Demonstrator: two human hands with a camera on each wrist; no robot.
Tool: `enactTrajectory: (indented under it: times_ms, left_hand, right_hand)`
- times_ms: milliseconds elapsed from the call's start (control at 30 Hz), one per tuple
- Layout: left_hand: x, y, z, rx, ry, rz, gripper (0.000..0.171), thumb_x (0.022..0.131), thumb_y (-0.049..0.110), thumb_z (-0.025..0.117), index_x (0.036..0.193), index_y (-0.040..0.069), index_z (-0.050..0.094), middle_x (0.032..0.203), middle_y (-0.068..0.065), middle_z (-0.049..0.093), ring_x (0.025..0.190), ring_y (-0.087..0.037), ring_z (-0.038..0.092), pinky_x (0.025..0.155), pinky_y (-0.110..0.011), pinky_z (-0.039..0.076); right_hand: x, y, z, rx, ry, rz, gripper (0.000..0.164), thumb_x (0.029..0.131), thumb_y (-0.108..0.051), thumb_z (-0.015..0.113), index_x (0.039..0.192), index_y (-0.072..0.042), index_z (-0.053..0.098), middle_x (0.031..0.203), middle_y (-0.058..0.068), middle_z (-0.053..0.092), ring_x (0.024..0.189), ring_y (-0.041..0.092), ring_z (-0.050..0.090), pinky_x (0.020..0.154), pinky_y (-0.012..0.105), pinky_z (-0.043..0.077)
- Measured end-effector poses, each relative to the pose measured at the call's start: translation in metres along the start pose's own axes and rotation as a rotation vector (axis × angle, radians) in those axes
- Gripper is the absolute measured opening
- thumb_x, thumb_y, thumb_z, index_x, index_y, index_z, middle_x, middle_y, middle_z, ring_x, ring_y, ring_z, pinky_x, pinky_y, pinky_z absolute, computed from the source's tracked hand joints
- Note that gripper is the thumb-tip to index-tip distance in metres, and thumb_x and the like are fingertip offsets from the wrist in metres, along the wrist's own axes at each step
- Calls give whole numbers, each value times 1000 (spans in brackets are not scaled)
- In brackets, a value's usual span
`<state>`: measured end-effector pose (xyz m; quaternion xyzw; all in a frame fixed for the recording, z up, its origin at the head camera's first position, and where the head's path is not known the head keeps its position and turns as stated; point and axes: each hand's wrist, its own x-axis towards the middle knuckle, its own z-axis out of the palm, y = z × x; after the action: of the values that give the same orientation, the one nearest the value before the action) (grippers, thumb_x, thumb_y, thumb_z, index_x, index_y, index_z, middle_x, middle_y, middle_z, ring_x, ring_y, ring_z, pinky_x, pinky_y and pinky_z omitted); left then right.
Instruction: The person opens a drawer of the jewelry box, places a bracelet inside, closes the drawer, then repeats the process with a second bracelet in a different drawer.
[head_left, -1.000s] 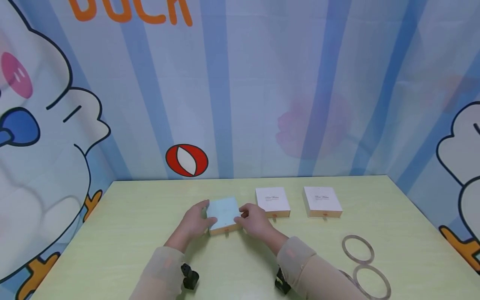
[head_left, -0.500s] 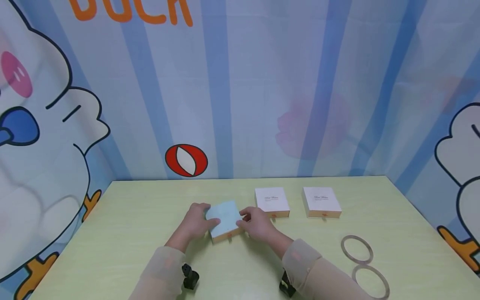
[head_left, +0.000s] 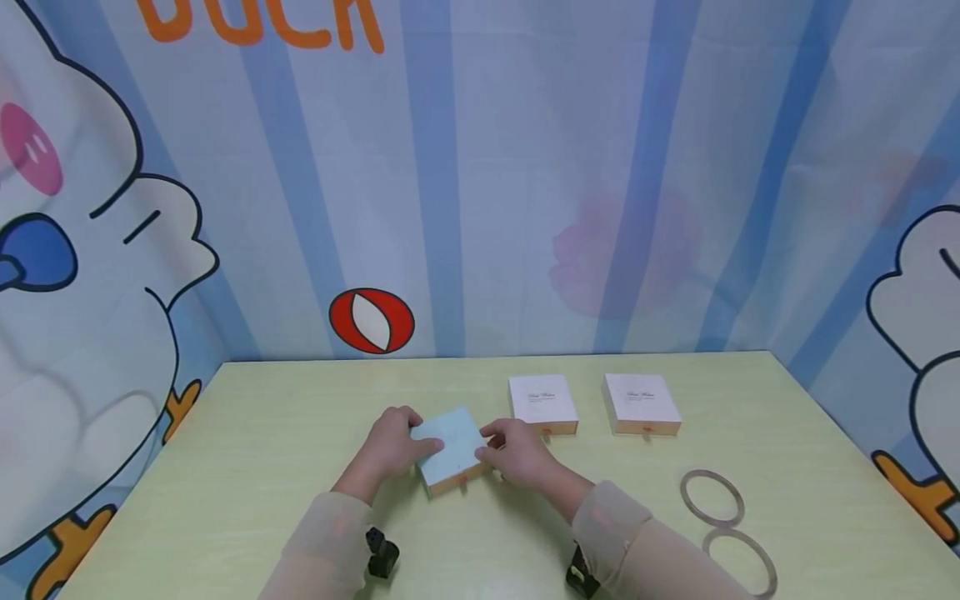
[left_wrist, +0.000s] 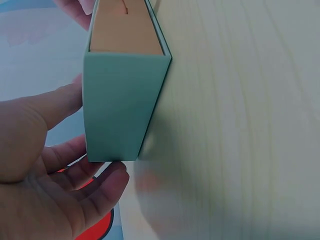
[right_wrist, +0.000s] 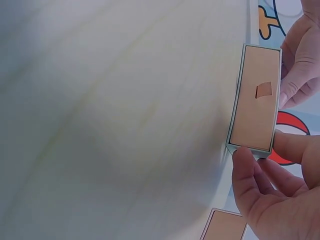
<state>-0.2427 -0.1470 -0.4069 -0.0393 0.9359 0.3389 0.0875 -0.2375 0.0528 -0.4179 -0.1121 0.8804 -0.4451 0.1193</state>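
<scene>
A light blue drawer box (head_left: 450, 442) with a tan front sits between my two hands on the table. My left hand (head_left: 386, 450) holds its left side, thumb on the lid and fingers at the far left corner. On the right side, my right hand (head_left: 525, 454) grips the edge with thumb and fingers. In the left wrist view the box's end wall (left_wrist: 122, 105) looks green, with the fingers (left_wrist: 107, 192) curled at its far edge. The right wrist view shows the tan drawer front (right_wrist: 255, 112) closed, with a small pull tab (right_wrist: 264, 90).
Two white boxes (head_left: 543, 400) (head_left: 645, 400) with printed lids and tan fronts stand at the back right of the pale table (head_left: 300, 417). Clear rings (head_left: 712, 497) lie at the front right, partly behind the right sleeve (head_left: 660, 546). A printed cloth backdrop (head_left: 510, 208) rises behind.
The blue box has come slightly nearer and turned a little counterclockwise, its front now facing more to the right. Both hands keep their hold and shift with it.
</scene>
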Motion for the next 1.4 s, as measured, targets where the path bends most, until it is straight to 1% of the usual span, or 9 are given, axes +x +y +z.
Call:
enactTrajectory:
  times_ms: [233, 367, 533, 667, 833, 967, 1100, 1300, 1400]
  left_hand:
    - [-3, 2, 1, -13, 2, -6, 51, 81, 31, 75, 116, -1, 57, 115, -14, 58, 99, -25, 52, 91, -43, 47]
    - [-5, 2, 3, -9, 7, -4, 46, 79, 30, 77, 108, 1, 58, 105, -11, 60, 91, -23, 52, 82, -37, 48]
    - [-8, 4, 5, -12, 5, -17, 44, 77, 31, 78, 102, 3, 56, 95, -9, 59, 84, -21, 51, 72, -31, 45]
    - [-9, 5, 7, -17, 5, -39, 46, 76, 31, 79, 102, 2, 55, 92, -9, 57, 84, -21, 50, 69, -30, 44]
    - [-8, 8, 7, 7, 8, -56, 45, 76, 30, 80, 100, 2, 55, 90, -8, 56, 84, -21, 50, 69, -30, 43]
    - [-5, 13, 5, 45, -6, -59, 44, 76, 29, 80, 102, 2, 58, 93, -8, 59, 86, -21, 51, 74, -32, 46]
    - [-3, 16, 2, 73, -28, -73, 44, 75, 28, 80, 103, 1, 61, 95, -8, 60, 87, -21, 52, 78, -34, 47]
    - [-1, 18, -1, 85, -44, -90, 42, 73, 29, 82, 96, 0, 61, 87, -8, 58, 83, -21, 52, 72, -31, 45]
    - [1, 18, 0, 83, -53, -95, 41, 72, 29, 82, 92, 1, 60, 84, -8, 57, 81, -20, 51, 70, -30, 44]
  right_hand:
    - [-7, -1, -3, -21, 4, -16, 34, 89, -16, 64, 119, 0, 60, 98, 10, 62, 80, 17, 55, 65, 28, 49]
    - [-9, 1, -3, -32, 24, -13, 32, 89, -16, 65, 116, 0, 62, 96, 9, 62, 80, 17, 55, 66, 28, 48]
    - [-11, 4, -3, -38, 54, 3, 26, 87, -16, 67, 107, 1, 64, 92, 8, 63, 79, 16, 54, 67, 27, 47]
    - [-13, 6, -4, -11, 70, 55, 22, 86, -16, 68, 99, 1, 62, 85, 8, 61, 69, 14, 55, 60, 26, 46]
    - [-17, 6, -6, 19, 70, 119, 18, 87, -19, 67, 83, -4, 58, 65, 6, 59, 52, 13, 51, 48, 25, 43]
    - [-21, 6, -6, 22, 28, 122, 20, 88, -16, 63, 75, -2, 62, 56, 6, 60, 43, 11, 50, 44, 24, 45]
    - [-26, 4, -3, 83, -57, 128, 24, 89, -12, 57, 72, 2, 65, 53, 6, 60, 40, 10, 52, 42, 26, 48]
    - [-31, 2, 3, 227, -158, 152, 27, 89, -15, 59, 73, 6, 67, 52, 1, 58, 41, 6, 54, 40, 22, 46]
    - [-32, 2, 7, 258, -181, 152, 27, 89, -17, 62, 73, 5, 67, 53, 0, 57, 41, 5, 54, 39, 21, 44]
